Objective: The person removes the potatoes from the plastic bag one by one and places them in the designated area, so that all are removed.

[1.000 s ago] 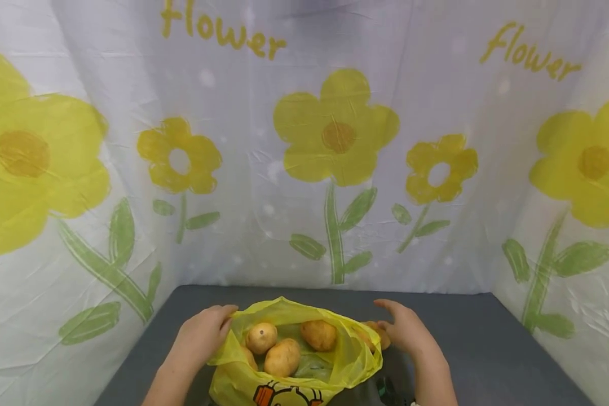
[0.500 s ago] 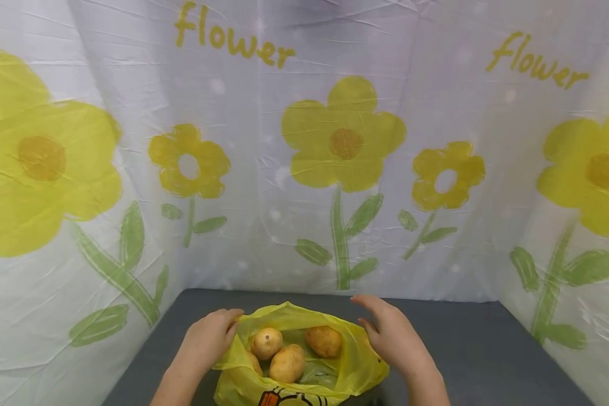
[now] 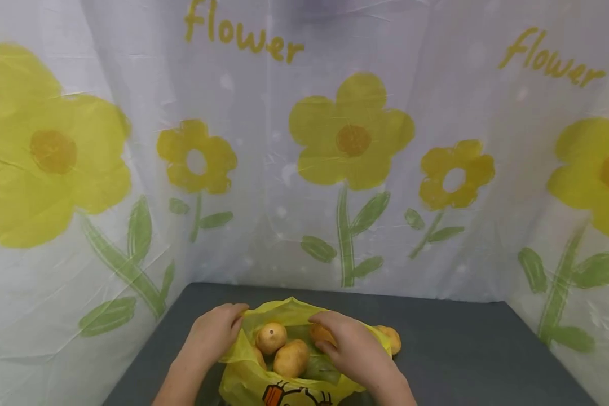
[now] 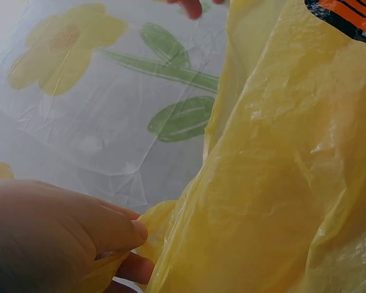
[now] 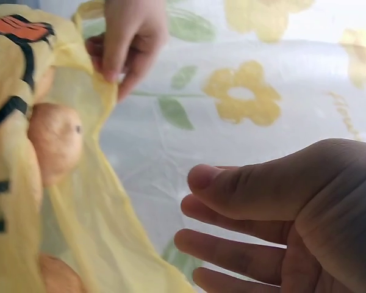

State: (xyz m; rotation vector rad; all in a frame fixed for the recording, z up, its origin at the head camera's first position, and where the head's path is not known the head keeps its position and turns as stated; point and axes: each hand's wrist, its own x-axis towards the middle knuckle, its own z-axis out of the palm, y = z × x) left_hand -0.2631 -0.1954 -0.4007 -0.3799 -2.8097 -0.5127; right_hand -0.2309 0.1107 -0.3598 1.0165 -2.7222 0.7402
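A yellow plastic bag [image 3: 243,386] with a printed cartoon stands with its mouth spread. My left hand [image 3: 214,334] pinches the bag's left rim between thumb and fingers; the left wrist view shows the bunched plastic in its grip. Inside lie several potatoes, among them a potato [image 3: 291,358] at the middle and a paler potato [image 3: 271,337] behind it. Over the bag's right side hovers my right hand [image 3: 352,348], fingers loosely extended, nothing in them in the right wrist view. It partly covers another potato [image 3: 322,334] in the head view.
To the right of the bag, a potato [image 3: 392,340] lies on the dark grey table [image 3: 457,349]. White cloth walls [image 3: 264,225] printed with yellow flowers close off the back and both sides.
My right hand has moved left from the potato outside the bag to over the bag's opening, leaving that potato in view. My left hand keeps its hold on the rim.
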